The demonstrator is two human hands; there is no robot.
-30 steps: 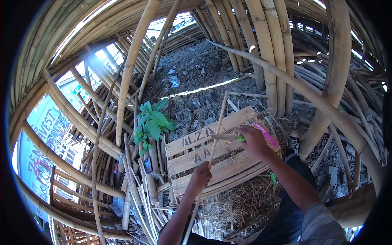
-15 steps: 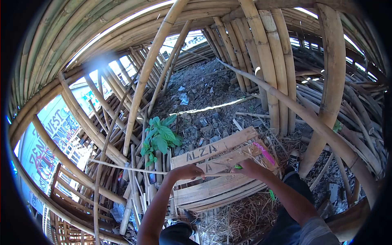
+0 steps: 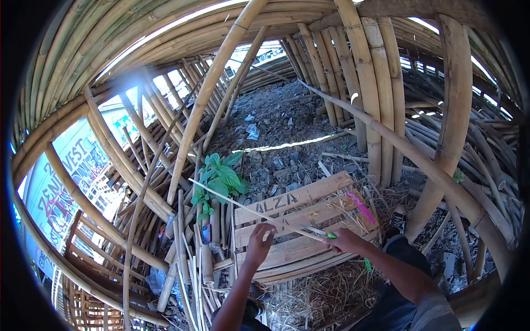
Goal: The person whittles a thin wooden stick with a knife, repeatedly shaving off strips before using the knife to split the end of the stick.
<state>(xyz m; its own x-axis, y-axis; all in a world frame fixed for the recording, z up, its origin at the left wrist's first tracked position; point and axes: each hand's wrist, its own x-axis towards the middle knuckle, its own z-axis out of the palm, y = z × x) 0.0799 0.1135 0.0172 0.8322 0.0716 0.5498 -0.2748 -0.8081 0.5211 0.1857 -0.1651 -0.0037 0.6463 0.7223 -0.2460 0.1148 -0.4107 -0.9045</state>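
Observation:
A thin bamboo strip point(image 3: 232, 201) slants across the front of me, its far end up by the green plant. My right hand point(image 3: 346, 241) is closed around the strip's near end and a small green-handled knife point(image 3: 331, 235), whose blade points left along the strip. Just below the strip's middle, my left hand point(image 3: 260, 238) has its fingers curled but parted, with nothing visible between them. Under both hands stands a slatted wooden crate point(image 3: 292, 253), marked "ALZA" on its top slat.
A leafy plant point(image 3: 223, 175) grows beyond the crate's left corner. Bamboo poles point(image 3: 193, 116) rise around me, and a long pole point(image 3: 403, 146) slants down on the right. Cut strips point(image 3: 193, 276) lie at left. Straw point(image 3: 309, 303) covers the ground near my feet.
My left hand has come off the strip and dropped slightly. The strip's far end has swung up and to the right, while my right hand has shifted slightly down and right.

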